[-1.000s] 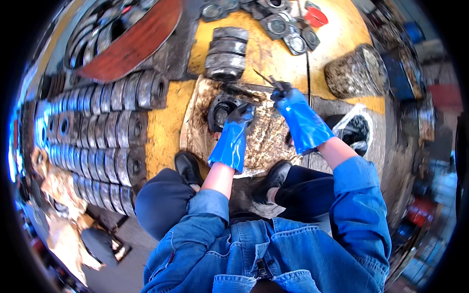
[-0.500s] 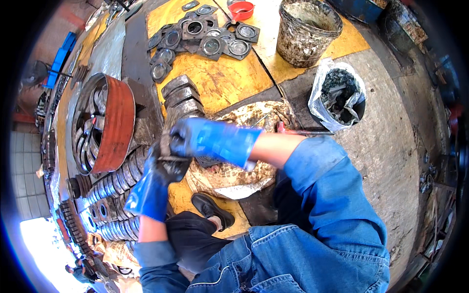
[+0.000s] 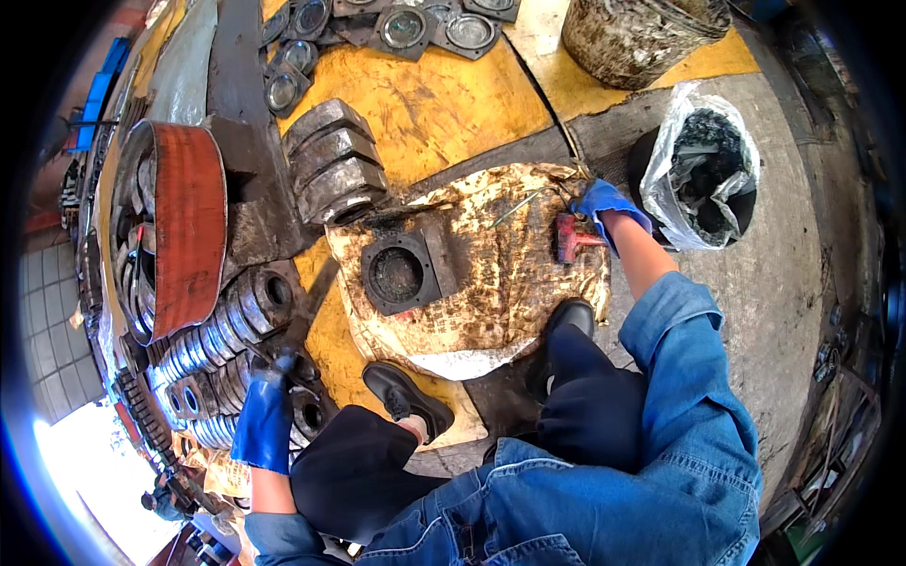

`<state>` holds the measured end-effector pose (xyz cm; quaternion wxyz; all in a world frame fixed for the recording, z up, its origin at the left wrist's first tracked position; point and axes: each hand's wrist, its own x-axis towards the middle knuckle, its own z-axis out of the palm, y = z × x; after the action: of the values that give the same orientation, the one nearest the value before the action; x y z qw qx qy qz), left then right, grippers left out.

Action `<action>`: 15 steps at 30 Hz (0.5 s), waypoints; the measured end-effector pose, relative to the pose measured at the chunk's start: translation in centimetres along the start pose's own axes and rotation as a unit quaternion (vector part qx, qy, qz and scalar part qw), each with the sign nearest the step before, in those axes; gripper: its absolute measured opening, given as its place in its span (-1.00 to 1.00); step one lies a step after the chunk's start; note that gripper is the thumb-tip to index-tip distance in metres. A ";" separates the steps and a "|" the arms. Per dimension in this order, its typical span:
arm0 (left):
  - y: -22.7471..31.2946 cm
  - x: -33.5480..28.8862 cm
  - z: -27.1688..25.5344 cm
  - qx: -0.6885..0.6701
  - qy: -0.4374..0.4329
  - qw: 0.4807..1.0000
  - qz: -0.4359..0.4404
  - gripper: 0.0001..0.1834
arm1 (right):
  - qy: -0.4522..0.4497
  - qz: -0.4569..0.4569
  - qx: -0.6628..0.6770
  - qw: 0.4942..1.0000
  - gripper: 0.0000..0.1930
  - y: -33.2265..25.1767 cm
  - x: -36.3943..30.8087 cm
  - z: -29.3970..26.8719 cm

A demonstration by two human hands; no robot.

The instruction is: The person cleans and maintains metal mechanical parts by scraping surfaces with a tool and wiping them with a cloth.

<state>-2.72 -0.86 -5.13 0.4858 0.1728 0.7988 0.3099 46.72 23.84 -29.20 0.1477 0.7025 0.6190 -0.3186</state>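
Observation:
My left hand (image 3: 264, 410), in a blue glove with blackened fingers, is down at the rows of round metal housings (image 3: 255, 307) on the left. Its fingers are closed against dark metal there; what they grip blends in. My right hand (image 3: 609, 206), also blue-gloved, reaches to the far right edge of a stained sack (image 3: 500, 283). A red-headed hammer (image 3: 567, 238) lies beside it, its handle running under the wrist. The right fingertips are hidden near a thin dark tool. On the sack lies a dark square flange (image 3: 382, 300) with a round opening.
Stacked grey metal blocks (image 3: 340, 160) stand beyond the sack's left corner. A rust-red drum ring (image 3: 189, 231) with metal parts inside is at left. Round-centred square plates (image 3: 401, 30) lie at the back. A dirty bucket (image 3: 628, 42) and a bag-lined bin (image 3: 656, 179) stand right.
My hands have come apart from over the sack's left side. The left went down to the housings; the right swung to the hammer. The view shifted, and the flange is now uncovered.

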 end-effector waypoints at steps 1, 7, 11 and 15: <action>-0.4 0.3 -0.1 0.032 -0.007 0.999 0.001 -0.73 | -0.002 0.005 -0.021 1.000 -0.51 0.0 0.4 0.7; -2.3 2.6 -0.4 0.171 -0.044 0.984 0.020 -0.75 | 0.029 0.058 -0.090 0.994 -0.64 -4.7 -0.6 0.0; -1.5 4.1 0.1 0.230 -0.062 0.969 0.058 -0.76 | 0.037 0.021 -0.054 0.998 -0.66 -1.7 1.8 1.0; -0.5 2.7 2.1 0.215 -0.017 0.974 0.071 -0.82 | 0.101 -0.015 -0.076 0.992 -0.65 -0.2 4.0 4.1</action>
<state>-2.13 0.97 -7.97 0.4273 0.3353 0.8240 0.1614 45.61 24.51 -34.75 0.1324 0.7086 0.6635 -0.2002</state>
